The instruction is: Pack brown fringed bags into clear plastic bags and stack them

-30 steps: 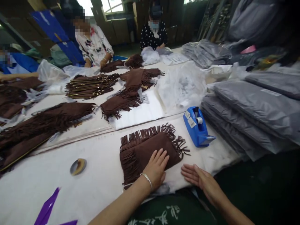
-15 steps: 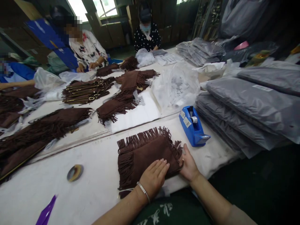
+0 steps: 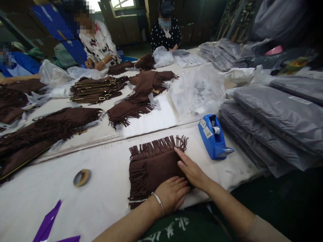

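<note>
A brown fringed pouch (image 3: 158,168) lies flat on the white-covered table in front of me, its fringe spread along the far and left edges. My left hand (image 3: 173,192), with a silver bangle at the wrist, rests on the pouch's near right part, fingers stretched out. Over the right edge of the pouch lies my right hand (image 3: 193,169), fingers extended and pointing away from me across the brown surface. That right edge is hidden beneath both hands. A blue tape dispenser (image 3: 214,137) stands just beyond my right hand.
Grey plastic-wrapped packages (image 3: 275,111) are stacked at the right. A tape roll (image 3: 82,177) and purple strips (image 3: 49,220) lie at left. Beyond are more brown fringed pouches (image 3: 98,89), a clear bag (image 3: 199,89) and white sheets (image 3: 148,124). Several people work across the table.
My right hand has moved from the pouch's right edge onto its top, flattening the fringe there. My left hand has shifted slightly towards me. The whole view has swung a little.
</note>
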Tool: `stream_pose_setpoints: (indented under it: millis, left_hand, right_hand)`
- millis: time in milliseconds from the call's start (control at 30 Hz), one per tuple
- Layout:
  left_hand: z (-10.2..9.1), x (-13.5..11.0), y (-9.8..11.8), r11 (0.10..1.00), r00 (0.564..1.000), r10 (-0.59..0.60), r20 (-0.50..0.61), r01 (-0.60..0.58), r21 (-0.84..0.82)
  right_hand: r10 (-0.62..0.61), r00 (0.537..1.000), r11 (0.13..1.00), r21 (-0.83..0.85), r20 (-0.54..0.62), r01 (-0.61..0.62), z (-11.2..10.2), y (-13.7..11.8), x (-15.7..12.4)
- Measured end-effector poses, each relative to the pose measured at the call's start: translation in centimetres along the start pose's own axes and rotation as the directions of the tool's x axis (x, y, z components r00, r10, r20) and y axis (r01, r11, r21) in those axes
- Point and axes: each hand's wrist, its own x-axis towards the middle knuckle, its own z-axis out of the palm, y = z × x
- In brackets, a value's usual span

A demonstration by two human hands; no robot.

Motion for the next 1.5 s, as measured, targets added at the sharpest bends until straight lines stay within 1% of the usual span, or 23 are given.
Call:
stream_pose_setpoints:
  millis: [33,100,167,267,367,400,433,467,500,533,567,600,633,700,767,867,1000,1100,1167,1267,1367,1433,1500]
  left_hand:
    - [-0.1,0.0,0.0,0.999,1.000,-0.001,0.012,0.002,-0.054]
    - [-0.7,0.0,0.4,0.984,0.998,-0.007,0.059,0.017,-0.176]
    - [-2.1,0.0,1.3,0.936,0.995,-0.044,0.093,0.074,-0.343]
    - [-5.4,-0.3,2.9,0.761,0.989,-0.124,0.079,0.146,-0.632]
    - [-9.1,-2.2,2.7,0.569,0.951,-0.302,0.061,0.231,-0.789]
    - [-10.1,-3.4,1.9,0.506,0.902,-0.429,0.051,0.287,-0.813]
    - [-10.9,-4.9,0.7,0.437,0.813,-0.581,0.033,0.346,-0.830]
    - [-11.6,-6.7,-0.6,0.357,0.678,-0.735,0.003,0.390,-0.849]
    - [-12.0,-8.6,-2.1,0.280,0.505,-0.862,-0.040,0.409,-0.869]
    - [-12.3,-10.5,-3.6,0.197,0.354,-0.934,-0.049,0.397,-0.897]
    - [-12.4,-12.4,-4.9,0.106,0.250,-0.968,-0.014,0.362,-0.926]
    - [-12.3,-13.9,-6.0,0.009,0.190,-0.980,0.055,0.324,-0.946]
    - [-12.2,-15.2,-7.0,-0.094,0.174,-0.974,0.147,0.284,-0.954]
    - [-11.8,-16.3,-8.5,-0.278,0.208,-0.922,0.327,0.233,-0.932]
    - [-11.4,-16.1,-9.7,-0.405,0.266,-0.850,0.454,0.220,-0.887]
    - [-11.0,-14.3,-11.7,-0.495,0.364,-0.746,0.557,0.257,-0.830]
    - [-10.6,-11.8,-14.7,-0.557,0.531,-0.565,0.632,0.319,-0.767]
    - [-10.2,-9.7,-16.3,-0.598,0.632,-0.469,0.617,0.287,-0.749]
    - [-10.0,-8.2,-17.3,-0.625,0.681,-0.427,0.595,0.254,-0.738]
    - [-9.6,-6.2,-18.4,-0.658,0.700,-0.368,0.612,0.269,-0.703]
    - [-9.0,-4.8,-19.0,-0.657,0.718,-0.328,0.614,0.293,-0.695]
    - [-8.8,-4.3,-18.7,-0.619,0.744,-0.324,0.584,0.300,-0.726]
    - [-9.1,-3.9,-18.0,-0.530,0.774,-0.353,0.526,0.298,-0.794]
  right_hand:
    - [-0.036,0.997,0.986,-0.158,0.073,0.047,1.0,-0.1,0.0]
    - [-0.067,0.982,0.896,-0.422,0.179,0.138,2.6,-0.1,0.0]
    - [-0.070,0.976,0.845,-0.507,0.208,0.169,3.4,-0.1,-0.1]
    - [-0.098,0.958,0.856,-0.468,0.269,0.219,3.5,-0.8,-0.6]
    - [-0.135,0.923,0.939,-0.252,0.359,0.235,2.5,-2.1,-2.0]
    - [-0.135,0.936,0.968,-0.158,0.326,0.195,1.8,-2.4,-2.5]
    - [-0.116,0.964,0.990,-0.055,0.238,0.133,0.9,-2.5,-3.1]
    - [-0.062,0.993,0.997,0.061,0.101,0.056,-0.3,-2.3,-3.5]
    - [0.043,0.997,0.982,0.188,-0.064,-0.030,-1.6,-1.9,-3.7]
    - [0.174,0.966,0.940,0.326,-0.194,-0.104,-3.1,-1.3,-3.7]
    - [0.321,0.917,0.873,0.450,-0.238,-0.189,-4.5,-0.6,-3.4]
    - [0.461,0.867,0.788,0.535,-0.187,-0.304,-5.8,0.2,-2.9]
    - [0.564,0.821,0.696,0.587,-0.091,-0.413,-7.0,0.9,-2.1]
    - [0.669,0.728,0.524,0.599,0.151,-0.605,-8.4,1.8,-0.3]
    - [0.673,0.660,0.429,0.550,0.334,-0.716,-8.8,2.0,1.9]
    - [0.638,0.589,0.401,0.440,0.496,-0.804,-8.0,1.6,5.4]
    - [0.585,0.506,0.376,0.341,0.633,-0.861,-6.2,1.1,9.6]
    - [0.538,0.498,0.373,0.337,0.680,-0.864,-4.9,0.5,12.0]
    - [0.516,0.479,0.368,0.322,0.710,-0.872,-3.9,0.1,13.4]
    - [0.507,0.434,0.364,0.272,0.745,-0.891,-2.6,-0.1,15.1]
    - [0.490,0.414,0.376,0.242,0.767,-0.894,-1.5,0.4,16.1]
    - [0.476,0.437,0.423,0.238,0.763,-0.874,-1.0,0.5,16.2]
    - [0.435,0.513,0.529,0.251,0.740,-0.810,-0.8,0.0,15.8]
